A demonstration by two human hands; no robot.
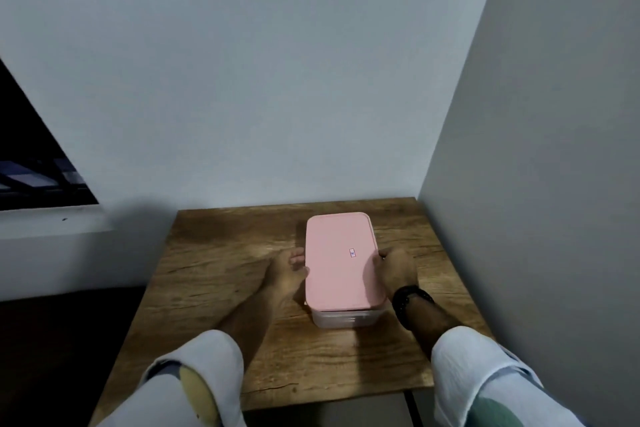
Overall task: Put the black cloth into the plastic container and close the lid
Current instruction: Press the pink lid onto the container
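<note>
Right now, going from left to right, the left hand (285,274) comes first. It rests on the brown wooden tabletop (214,270) with its fingers loosely curled against the left long side of the flat pink rectangular lid (341,262). It is not gripping hard, just touching the edge.

Next is the lid itself. It lies on top of the clear plastic container (346,317), which sits near the back right corner of the tabletop. A little strip of the clear box peeks out under the near end of the lid.

The black cloth cannot be seen anywhere on the tabletop. It is likely inside the box already, but the lid hides it, so that is only a guess.

Last comes the right hand (394,270), with a dark beaded band (412,300) on its wrist. Its fingers wrap over the right long side of the lid.

The step looks like pushing the lid shut. To do it well, both hands should press down evenly along the two sides, then at the corners, so no edge stays up.
</note>
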